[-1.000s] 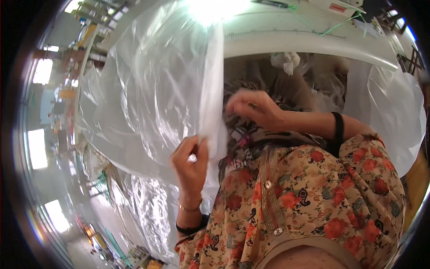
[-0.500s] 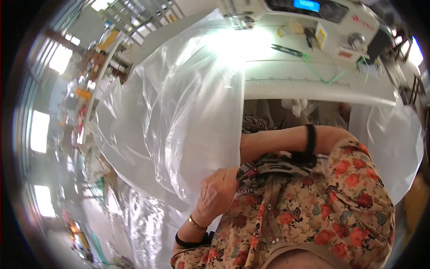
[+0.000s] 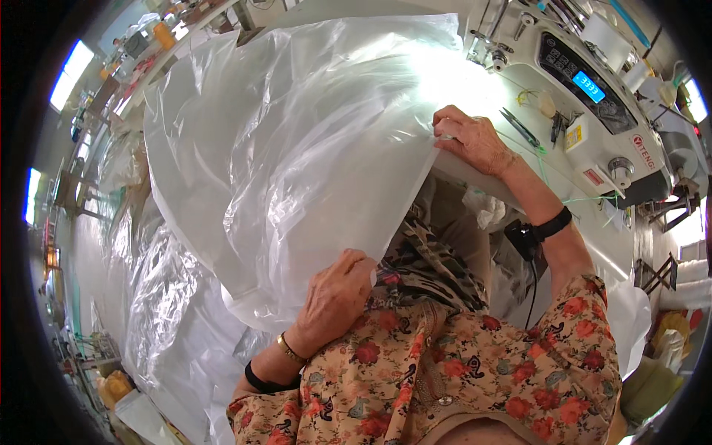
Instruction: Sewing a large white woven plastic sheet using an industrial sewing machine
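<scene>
A large sheet of clear plastic film (image 3: 297, 170) spreads across the table and hangs over my lap. My left hand (image 3: 337, 297) is closed on its near edge, close to my body. Farther up the same edge, my right hand (image 3: 471, 141) pinches the film beside the lit sewing area. The sewing machine (image 3: 586, 96), white with a dark control panel and a blue display, stands just beyond my right hand. Under its bright light the film's far edge looks washed out, so I cannot tell whether it lies beneath the needle.
Thread snips (image 3: 523, 127) lie on the machine table, with green thread (image 3: 545, 172) trailing near them. A small yellow-and-white box (image 3: 577, 138) stands against the machine. More crumpled film (image 3: 174, 297) heaps at the left. Cluttered shelving (image 3: 159, 44) stands at the far left.
My right hand has come out from under the film and up to its edge by the machine. The view has turned, with the machine now farther right. My left hand keeps its hold.
</scene>
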`<state>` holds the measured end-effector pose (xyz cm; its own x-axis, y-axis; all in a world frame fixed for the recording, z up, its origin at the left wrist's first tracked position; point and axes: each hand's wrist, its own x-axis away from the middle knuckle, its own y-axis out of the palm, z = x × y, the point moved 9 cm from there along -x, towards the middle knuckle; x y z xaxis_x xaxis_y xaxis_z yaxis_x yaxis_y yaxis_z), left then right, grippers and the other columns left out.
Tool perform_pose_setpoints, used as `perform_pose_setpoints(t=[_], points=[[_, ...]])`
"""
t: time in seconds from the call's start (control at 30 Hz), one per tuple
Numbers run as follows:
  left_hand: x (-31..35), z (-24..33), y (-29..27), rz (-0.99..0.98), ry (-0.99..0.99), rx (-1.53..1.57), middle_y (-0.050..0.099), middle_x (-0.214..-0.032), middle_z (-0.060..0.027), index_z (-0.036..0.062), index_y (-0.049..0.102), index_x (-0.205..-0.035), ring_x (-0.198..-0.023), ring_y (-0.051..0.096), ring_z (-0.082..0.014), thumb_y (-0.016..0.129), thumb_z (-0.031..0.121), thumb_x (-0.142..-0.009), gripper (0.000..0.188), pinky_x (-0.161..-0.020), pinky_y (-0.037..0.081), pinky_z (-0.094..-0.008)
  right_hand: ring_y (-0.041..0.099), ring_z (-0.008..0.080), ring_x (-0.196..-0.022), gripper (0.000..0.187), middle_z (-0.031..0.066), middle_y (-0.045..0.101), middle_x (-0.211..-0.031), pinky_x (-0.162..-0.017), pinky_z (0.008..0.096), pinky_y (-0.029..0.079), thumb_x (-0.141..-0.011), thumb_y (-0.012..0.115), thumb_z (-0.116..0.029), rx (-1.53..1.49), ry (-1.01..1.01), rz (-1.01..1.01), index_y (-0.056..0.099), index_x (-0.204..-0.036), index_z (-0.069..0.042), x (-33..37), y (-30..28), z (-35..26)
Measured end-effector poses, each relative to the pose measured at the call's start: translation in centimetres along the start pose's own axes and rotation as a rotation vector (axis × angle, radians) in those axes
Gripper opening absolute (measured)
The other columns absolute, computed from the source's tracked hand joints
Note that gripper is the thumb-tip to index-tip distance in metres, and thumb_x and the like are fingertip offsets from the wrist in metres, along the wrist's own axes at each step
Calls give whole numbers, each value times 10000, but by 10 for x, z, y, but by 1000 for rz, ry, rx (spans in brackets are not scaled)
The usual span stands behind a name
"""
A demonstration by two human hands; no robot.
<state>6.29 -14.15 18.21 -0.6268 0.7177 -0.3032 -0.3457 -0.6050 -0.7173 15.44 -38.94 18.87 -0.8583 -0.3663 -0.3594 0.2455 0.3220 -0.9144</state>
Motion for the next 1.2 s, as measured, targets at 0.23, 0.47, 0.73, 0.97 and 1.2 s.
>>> perform_pose_setpoints(t=[0.23,0.47,0.73,0.97,1.2], points=[[8,-1,-6,31,-49,104,626,-840,-161,-18,571,-1175,-692,623,-324,555,-60,-817,361,-628,510,-381,614,271,-727,243,41,554,-901,-625,392,493,-886,624,-294,-7,30,-71,497,-881,-87,-7,10,5],[12,-22,-7,116,-56,41,622,-823,-158,-12,546,-1234,-667,611,-330,542,-74,-803,436,-622,505,-380,611,290,-691,266,48,553,-888,-597,399,478,-889,612,-333,63,-58,-53,497,-882,-93,-21,8,-1],[-20,-9,37,-120,2,222,614,-820,-134,30,646,-966,-694,619,-343,542,-16,-731,262,-628,515,-404,616,246,-874,313,38,591,-939,-793,427,456,-886,585,-409,206,93,125,572,-902,-96,-4,-13,20],[-49,16,52,-194,149,48,559,-723,-110,44,637,-821,-644,591,-324,554,-6,-699,156,-561,484,-411,585,241,-1069,440,80,620,-1067,-988,489,339,-862,585,-471,358,366,84,584,-1067,-83,6,-23,39],[-92,12,30,-113,200,-80,542,-677,-118,48,618,-748,-616,573,-322,564,9,-711,75,-529,452,-404,559,281,-1157,691,132,580,-1257,-979,526,379,-848,541,-602,213,412,92,521,-1259,-47,5,-24,37]])
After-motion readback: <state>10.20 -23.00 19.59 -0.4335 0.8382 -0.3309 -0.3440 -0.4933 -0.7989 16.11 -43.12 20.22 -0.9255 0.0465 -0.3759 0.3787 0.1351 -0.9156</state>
